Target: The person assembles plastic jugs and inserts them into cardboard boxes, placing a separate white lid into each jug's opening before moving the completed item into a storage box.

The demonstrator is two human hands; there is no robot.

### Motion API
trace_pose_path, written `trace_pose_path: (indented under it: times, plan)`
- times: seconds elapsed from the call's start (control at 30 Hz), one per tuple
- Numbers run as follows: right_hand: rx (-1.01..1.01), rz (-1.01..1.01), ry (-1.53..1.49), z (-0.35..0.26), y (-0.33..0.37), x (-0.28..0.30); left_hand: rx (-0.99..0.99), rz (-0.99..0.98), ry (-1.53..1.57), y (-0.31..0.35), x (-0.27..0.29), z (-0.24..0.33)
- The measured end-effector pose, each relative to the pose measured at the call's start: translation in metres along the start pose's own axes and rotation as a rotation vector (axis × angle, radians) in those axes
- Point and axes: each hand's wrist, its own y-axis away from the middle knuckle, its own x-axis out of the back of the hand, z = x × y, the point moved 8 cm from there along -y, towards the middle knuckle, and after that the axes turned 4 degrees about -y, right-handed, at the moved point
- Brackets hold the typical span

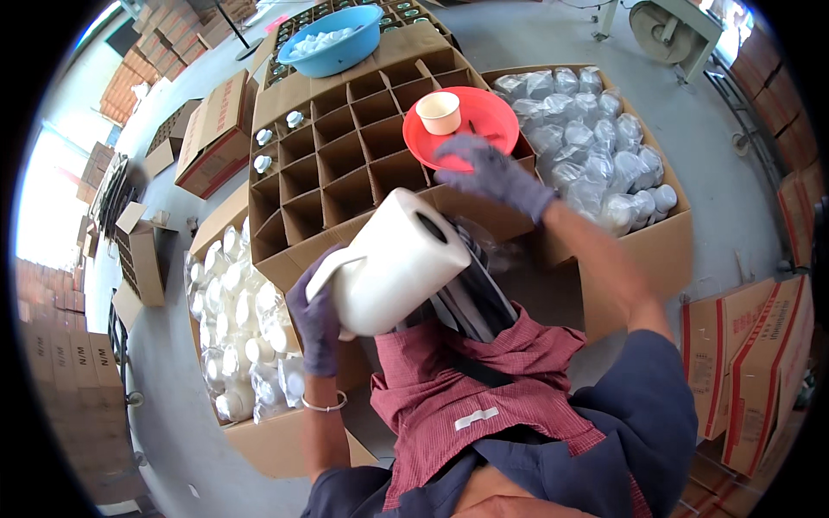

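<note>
My left hand [316,321], in a grey-purple glove, grips a white jug [393,268] on its handle side. The jug is tilted, and its dark round opening points up and to the right. Over the near edge of a red basin [418,148] is my right hand [492,175], gloved alike, with its fingers apart and nothing visible in them. Inside the basin are a cream-coloured cup [439,113] and some small dark pieces too small to name.
A divided carton [338,125] supports the basin; several white-capped items [262,163] stand in its left cells. Open boxes flank it: white wrapped items [233,302] left, clear-bagged items [596,147] right. Behind, a blue basin [367,50] holds small white pieces. Folded cartons [734,363] lean at right.
</note>
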Motion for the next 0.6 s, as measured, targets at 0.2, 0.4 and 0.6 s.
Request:
trace_pose_path:
  times: [0.2, 0.4, 0.6]
  plan:
    - [-0.159, -0.439, 0.918, 0.137, -0.048, -0.041, 0.100, -0.051, -0.315, 0.015, 0.060, -0.084]
    - [-0.678, -0.299, -0.211, 0.106, -0.029, 0.002, -0.221, -0.215, -0.517, 0.002, 0.035, -0.057]
    - [-0.303, -0.294, -0.861, -0.026, -0.020, -0.013, -0.248, -0.442, -0.323, -0.019, 0.024, -0.071]
